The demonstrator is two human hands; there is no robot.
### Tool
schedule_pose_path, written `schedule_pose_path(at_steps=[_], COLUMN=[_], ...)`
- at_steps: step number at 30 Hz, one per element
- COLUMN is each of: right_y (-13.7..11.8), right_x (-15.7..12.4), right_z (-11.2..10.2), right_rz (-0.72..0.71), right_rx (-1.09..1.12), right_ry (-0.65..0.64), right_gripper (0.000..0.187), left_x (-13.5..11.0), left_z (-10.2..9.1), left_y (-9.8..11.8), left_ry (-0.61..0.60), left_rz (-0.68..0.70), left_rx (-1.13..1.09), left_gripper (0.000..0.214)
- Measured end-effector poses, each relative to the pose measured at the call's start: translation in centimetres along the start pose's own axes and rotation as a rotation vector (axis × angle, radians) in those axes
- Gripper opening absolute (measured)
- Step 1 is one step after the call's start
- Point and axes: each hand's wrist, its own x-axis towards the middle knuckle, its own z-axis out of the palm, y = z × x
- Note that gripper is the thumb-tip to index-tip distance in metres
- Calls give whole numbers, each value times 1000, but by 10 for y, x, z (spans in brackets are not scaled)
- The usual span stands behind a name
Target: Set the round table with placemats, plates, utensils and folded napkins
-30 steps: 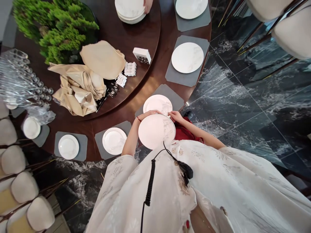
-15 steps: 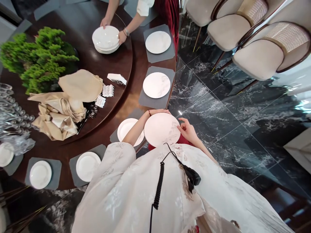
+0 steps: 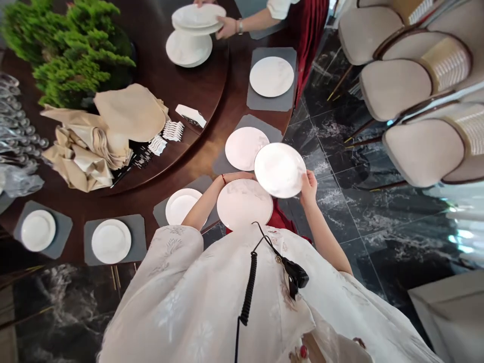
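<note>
My right hand (image 3: pixel 309 187) grips the right rim of a white plate (image 3: pixel 280 170), held up and tilted beyond the table edge. Close to my body lies another white plate (image 3: pixel 245 204) with faint grey marbling. My left hand (image 3: pixel 242 176) curls along its far rim and holds it; most of those fingers are hidden. Whether more plates lie under it, I cannot tell. Just past my hands, a marbled plate (image 3: pixel 246 148) rests on a grey placemat (image 3: pixel 223 164), partly overlapped by the raised plate.
Across the dark round table (image 3: pixel 196 174), a co-worker's hand (image 3: pixel 228 27) holds white plates above a stack (image 3: pixel 189 49). A green plant (image 3: pixel 83 50), beige cloths (image 3: pixel 130 111) and glasses (image 3: pixel 18 121) stand on the table. Chairs (image 3: pixel 423 148) line the right.
My right hand has taken hold of a plate and raised it forward, away from the one at my body. The co-worker has lifted plates off the stack. My view has shifted.
</note>
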Motion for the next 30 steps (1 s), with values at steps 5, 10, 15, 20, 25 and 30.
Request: schedule_pose_path(at_steps=[5,10,15,20,25,30], right_y=[40,49,68,83,85,80], right_x=[33,79,93,99,112,132], right_z=[58,116,138,141,145,169], right_rz=[107,307,390,355,282,173], right_rx=[-98,-252,-398,-594,-780,-1000], right_ry=[-183,-351,-506,-600,-656,-802], right_gripper=[44,38,41,34,23,24], left_x=[-37,-56,-84,-105,-105,-100], left_z=[4,-3,9,25,40,53], left_y=[-43,-58,-80,-95,-97,-91], left_ry=[-41,134,325,503,582,664], left_rz=[37,80,89,80,104,103], left_rx=[24,-35,-192,-212,-234,-265], left_gripper=[47,51,61,62,56,56])
